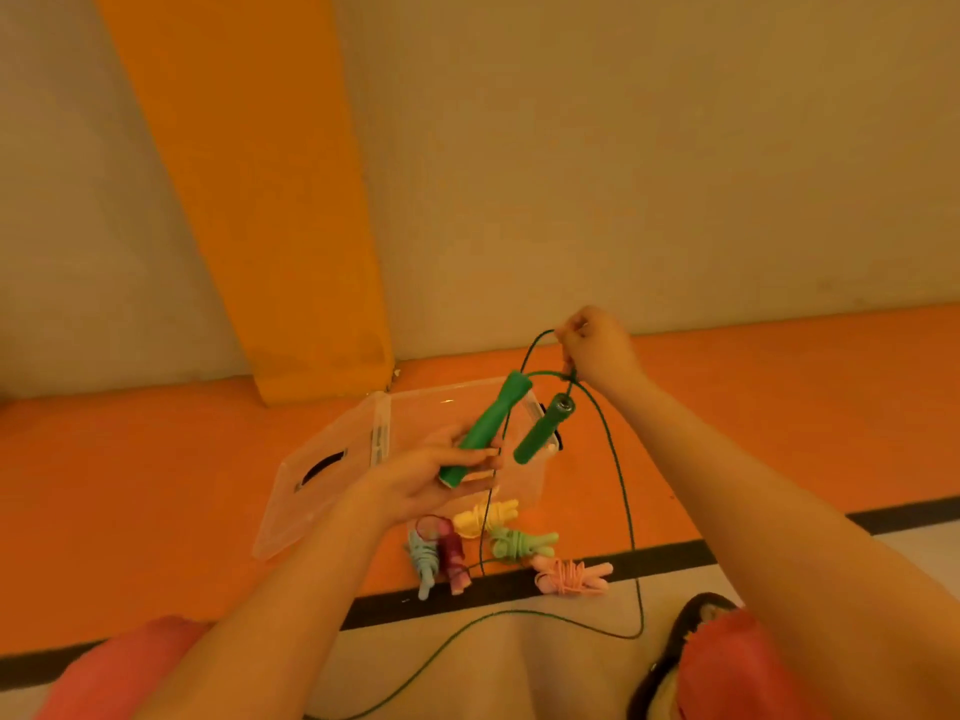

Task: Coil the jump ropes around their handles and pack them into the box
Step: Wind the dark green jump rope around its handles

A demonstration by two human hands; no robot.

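My left hand (447, 478) holds one dark green handle (485, 426) of a jump rope by its lower end, tilted up to the right. The second green handle (543, 428) hangs just right of it from the thin green cord (621, 485). My right hand (597, 350) pinches that cord up high, and the rest loops down to the floor by my lap. A clear plastic box (535, 480) stands open on the orange floor behind the handles, its lid (322, 480) lying to the left. Several coiled ropes lie in front of it: yellow (485, 517), light green (519, 544), pink (571, 578), maroon (454, 561) and pale blue (422, 561).
An orange pillar (291, 252) meets the floor behind the box, against a pale wall. A black stripe (649, 561) separates the orange floor from a pale area near me. My knees in red cloth (737, 662) sit at the bottom corners, next to a dark sandal (685, 631).
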